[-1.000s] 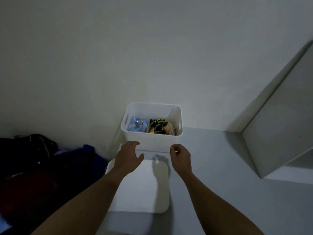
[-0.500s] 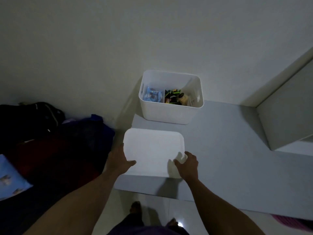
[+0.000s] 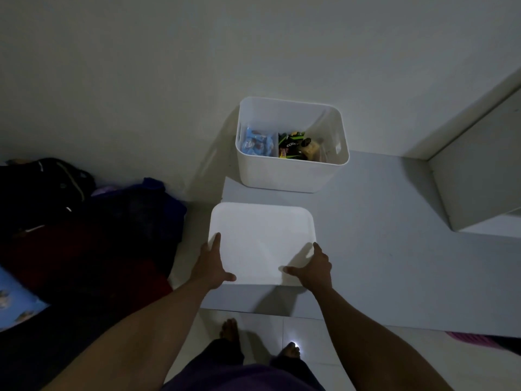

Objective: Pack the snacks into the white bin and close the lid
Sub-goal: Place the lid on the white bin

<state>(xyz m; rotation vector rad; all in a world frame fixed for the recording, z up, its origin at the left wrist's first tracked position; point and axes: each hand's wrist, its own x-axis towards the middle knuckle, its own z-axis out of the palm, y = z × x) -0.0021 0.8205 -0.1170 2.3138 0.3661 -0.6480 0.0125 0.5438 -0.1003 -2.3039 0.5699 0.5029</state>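
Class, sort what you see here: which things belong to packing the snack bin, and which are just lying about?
Belongs to the job:
white bin
snacks
lid
left hand
right hand

Just lying about:
dark bags and clothes
white cabinet
blue patterned cloth

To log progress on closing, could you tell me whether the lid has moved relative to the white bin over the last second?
Cannot tell: the camera itself shifted. The lid lies just in front of the white bin throughout.

Dim, grainy wide-angle view with bowed edges; a glare spot (image 3: 294, 337) on the floor tiles (image 3: 259, 324).
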